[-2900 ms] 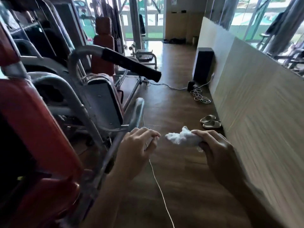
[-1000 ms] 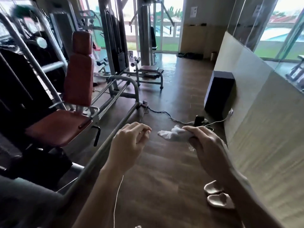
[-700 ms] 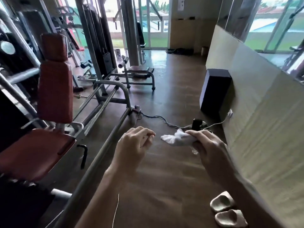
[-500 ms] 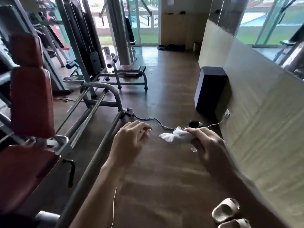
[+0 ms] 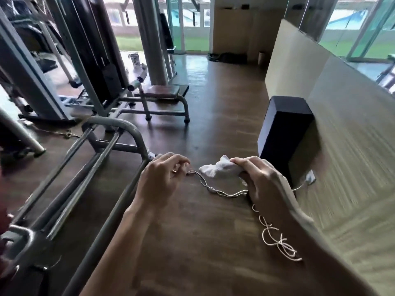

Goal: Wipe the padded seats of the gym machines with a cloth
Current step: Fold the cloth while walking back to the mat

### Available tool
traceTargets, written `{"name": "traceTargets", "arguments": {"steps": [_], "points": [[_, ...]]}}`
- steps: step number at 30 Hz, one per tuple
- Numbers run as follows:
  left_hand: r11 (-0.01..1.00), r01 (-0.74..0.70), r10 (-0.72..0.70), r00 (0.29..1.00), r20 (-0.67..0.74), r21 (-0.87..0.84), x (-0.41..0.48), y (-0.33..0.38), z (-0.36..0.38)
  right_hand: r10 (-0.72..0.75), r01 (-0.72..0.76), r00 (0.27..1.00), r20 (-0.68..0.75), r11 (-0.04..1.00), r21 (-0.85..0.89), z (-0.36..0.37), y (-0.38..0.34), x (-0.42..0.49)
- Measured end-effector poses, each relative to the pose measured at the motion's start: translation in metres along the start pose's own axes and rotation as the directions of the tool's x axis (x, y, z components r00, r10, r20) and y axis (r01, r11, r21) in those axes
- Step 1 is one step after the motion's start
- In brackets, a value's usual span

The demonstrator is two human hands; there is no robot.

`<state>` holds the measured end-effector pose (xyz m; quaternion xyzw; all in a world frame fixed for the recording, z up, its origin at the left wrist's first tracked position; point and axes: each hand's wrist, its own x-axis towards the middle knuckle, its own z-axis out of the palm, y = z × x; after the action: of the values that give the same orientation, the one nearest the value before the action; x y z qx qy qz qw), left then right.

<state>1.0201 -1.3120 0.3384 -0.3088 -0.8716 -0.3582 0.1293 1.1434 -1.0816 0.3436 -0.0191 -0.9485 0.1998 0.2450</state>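
Observation:
A crumpled white cloth (image 5: 215, 169) is gripped in my right hand (image 5: 263, 180), held out in front of me above the wooden floor. Beside it, my left hand (image 5: 162, 178) is loosely curled with its fingertips together and nothing visibly in it. Ahead, a low bench with a brown padded seat (image 5: 165, 91) stands on a grey metal frame next to a weight-stack machine (image 5: 96, 52). A sliver of red padding (image 5: 3, 218) shows at the far left edge.
A grey tubular machine frame (image 5: 111, 146) runs along the floor on my left. A black speaker box (image 5: 282, 127) stands against the low wooden wall (image 5: 346, 133) on the right. White cables (image 5: 275, 238) lie on the floor near it. Glass doors are at the back.
I have walked forward along the aisle: the red seat and backrest slid out of view to the left, the slippers dropped behind, and the low bench came closer. Both hands kept their pose.

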Motion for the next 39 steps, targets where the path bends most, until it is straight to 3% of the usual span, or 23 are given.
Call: {"name": "traceTargets", "arguments": {"steps": [6,15,26,29,34,39], "points": [[1.0,-0.001,0.001,1.0,0.006,-0.002,0.134,-0.063,0.057,-0.003,0.003,1.0,0.015,1.0,0.012,0.051,0.076,0.132],[0.995,-0.081,0.086,0.989,0.121,-0.053,0.363,-0.14,0.136,0.134,-0.133,0.99,-0.032,0.991,0.033,0.114,0.176,0.323],[0.936,-0.2,0.277,0.926,0.256,-0.289,0.622,-0.205,0.25,0.196,-0.186,0.976,-0.092,0.977,0.106,0.172,0.327,0.549],[0.925,-0.295,0.348,0.91,0.226,-0.239,0.697,-0.21,0.282,0.164,-0.156,0.981,-0.103,0.984,0.087,0.178,0.368,0.614],[0.923,-0.323,0.356,0.922,0.15,-0.208,0.802,-0.225,0.335,0.145,-0.135,0.984,-0.101,0.986,0.1,0.194,0.428,0.707],[0.886,-0.354,0.392,0.917,0.075,-0.301,0.911,-0.246,0.391,0.168,-0.159,0.985,-0.037,0.97,0.187,0.217,0.495,0.794]]}}
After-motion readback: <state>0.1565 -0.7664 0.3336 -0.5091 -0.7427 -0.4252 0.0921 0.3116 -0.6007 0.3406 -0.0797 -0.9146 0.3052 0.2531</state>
